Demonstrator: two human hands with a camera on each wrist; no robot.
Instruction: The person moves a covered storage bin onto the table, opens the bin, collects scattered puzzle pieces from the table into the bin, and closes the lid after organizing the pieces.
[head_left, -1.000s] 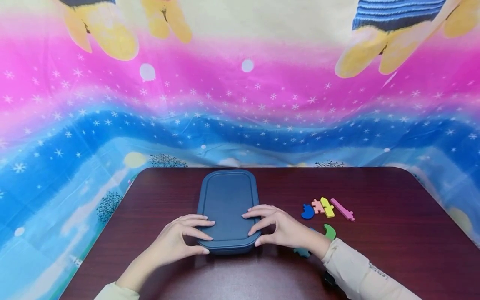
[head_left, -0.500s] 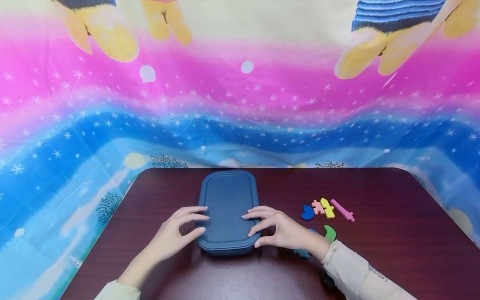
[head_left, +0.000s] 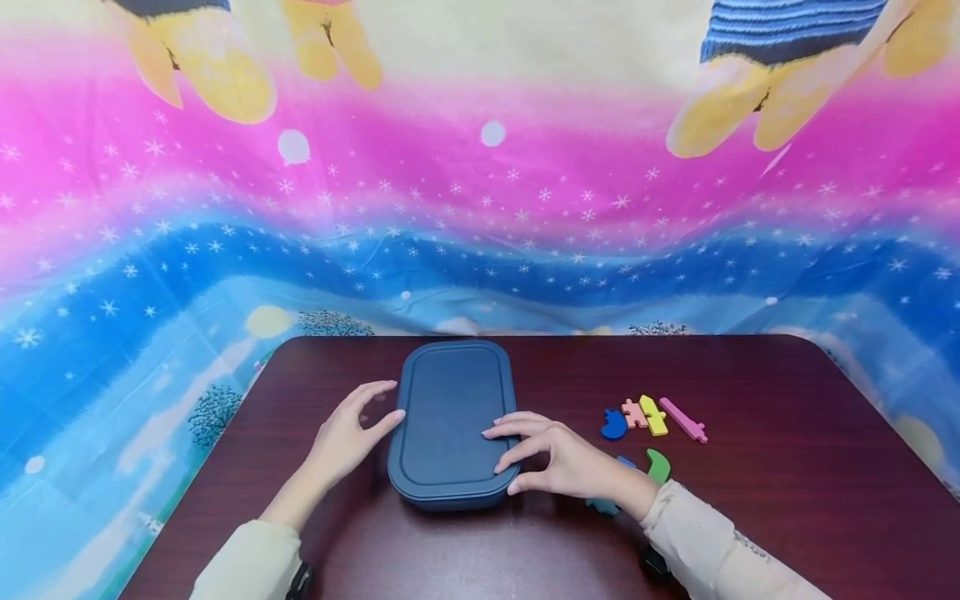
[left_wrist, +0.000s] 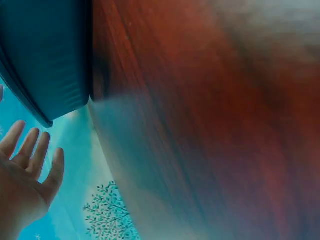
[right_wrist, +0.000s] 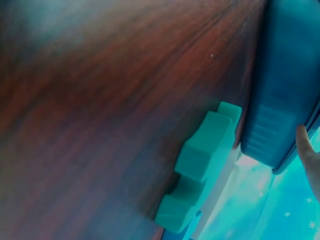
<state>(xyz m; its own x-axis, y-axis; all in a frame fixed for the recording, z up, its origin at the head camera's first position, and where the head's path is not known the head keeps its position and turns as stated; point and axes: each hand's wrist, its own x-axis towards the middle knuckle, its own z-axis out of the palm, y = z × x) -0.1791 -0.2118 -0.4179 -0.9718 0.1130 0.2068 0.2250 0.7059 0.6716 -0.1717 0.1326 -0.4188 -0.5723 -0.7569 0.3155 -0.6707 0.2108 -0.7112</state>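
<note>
A dark blue-grey lidded box (head_left: 453, 400) with rounded corners lies lengthwise on the table, its lid on. My right hand (head_left: 551, 454) holds it at the near right corner, with fingertips over the lid and the thumb at the side just below the rim. In the right wrist view, the thumb (right_wrist: 306, 145) lies against the box wall. At the box's left edge is my left hand (head_left: 348, 429), fingers extended, thumb tip right at the lid's rim. In the left wrist view its fingers (left_wrist: 37, 150) are spread beside the box wall (left_wrist: 50, 55).
Right of the box lie blue (head_left: 613, 424), salmon (head_left: 634, 412), yellow (head_left: 653, 415) and pink (head_left: 683, 419) puzzle pieces. A green piece (head_left: 658, 465) and a teal piece (right_wrist: 200, 170) lie nearer, partly behind the right forearm. A printed curtain (head_left: 480, 208) hangs beyond the table (head_left: 787, 467).
My left hand has come off the near left corner of the lid and moved away from me along the left edge. The box's near end has swung slightly left. My right hand stays at its corner.
</note>
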